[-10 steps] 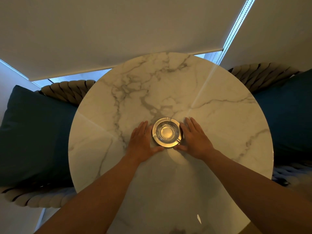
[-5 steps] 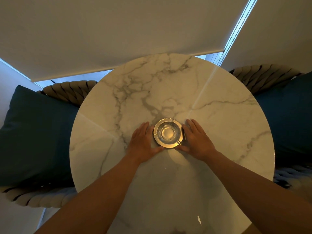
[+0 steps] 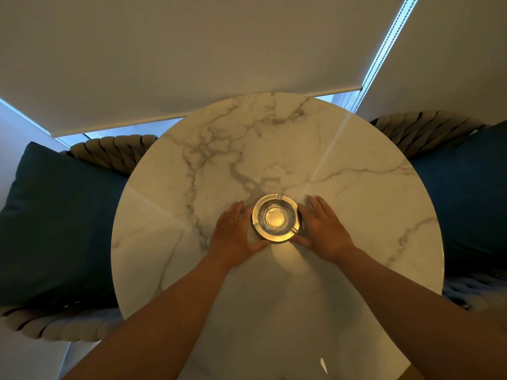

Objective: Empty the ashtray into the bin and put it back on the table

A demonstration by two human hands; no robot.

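Glass ashtray [image 3: 275, 216] is sitting near the middle of the marble table [image 3: 356, 209], looking empty, while the left hand [image 3: 238, 233] and right hand [image 3: 323, 229] are cupping its rim, fingers spread flat, so the task is seemingly finishing, bin unseen.

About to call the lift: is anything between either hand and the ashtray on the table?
Nothing visible. The left hand and right hand lie flat on the table on either side of the ashtray, thumbs at its near rim. No bin is in view, so that path can't be judged.
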